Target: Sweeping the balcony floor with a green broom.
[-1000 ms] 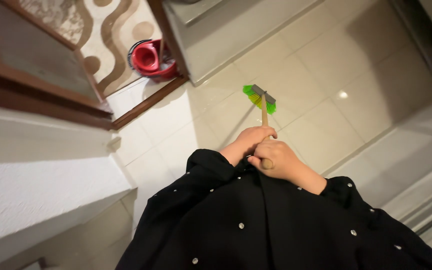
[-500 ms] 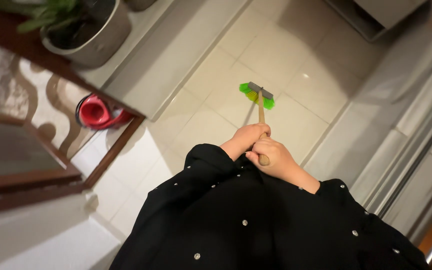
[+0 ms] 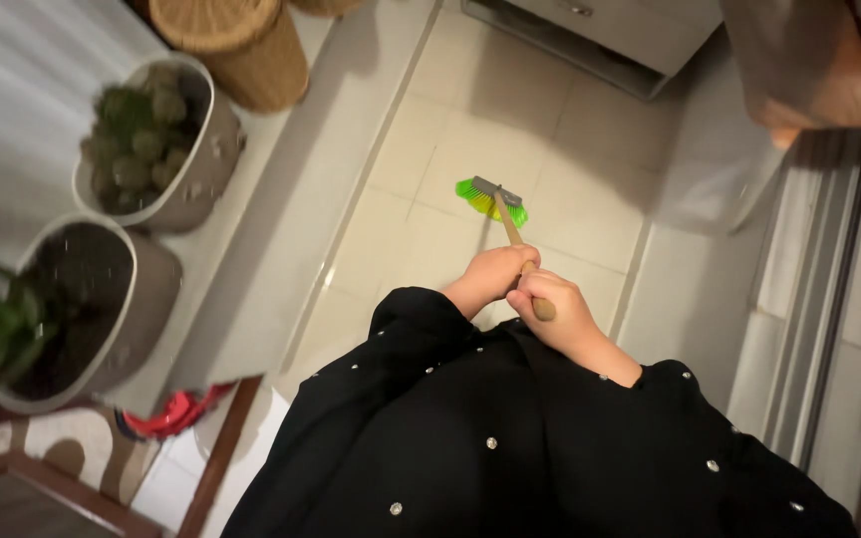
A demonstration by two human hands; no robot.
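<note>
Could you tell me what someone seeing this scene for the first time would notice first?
The bright green broom head stands out on the pale tiled floor at centre, its wooden handle gripped by the left hand and right hand just above a black studded garment. At left, two grey planters sit on a ledge, with a woven basket beyond.

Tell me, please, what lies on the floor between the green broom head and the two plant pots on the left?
In the head view, only bare pale floor tiles separate the broom head from the plant pots.
</note>
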